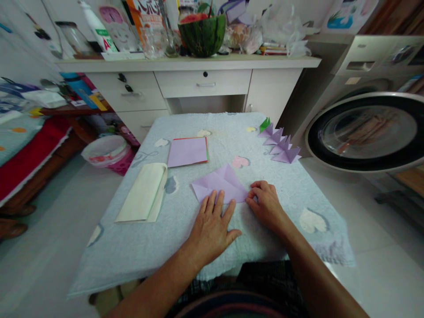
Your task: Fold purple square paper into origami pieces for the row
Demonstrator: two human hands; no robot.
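Observation:
A folded sheet of purple origami paper (222, 181) lies on the cloth-covered table in front of me, with creases across it. My left hand (212, 223) rests flat over its lower edge, fingers spread. At the paper's right corner, my right hand (263, 201) pinches the tip between thumb and fingers. Just behind is a stack of square origami paper (187, 151), purple on top with red and green edges peeking out. To the right, several folded purple paper pieces (281, 143) stand in a row, with a green folded piece (264, 125) at the far end.
A pale folded sheet (143, 192) lies on the left of the table (132, 247). Behind stands a white cabinet (202, 81) bearing a cut watermelon (202, 37) and jars. A washing machine (374, 66) with its door open is at right, a pink bin (111, 152) at left.

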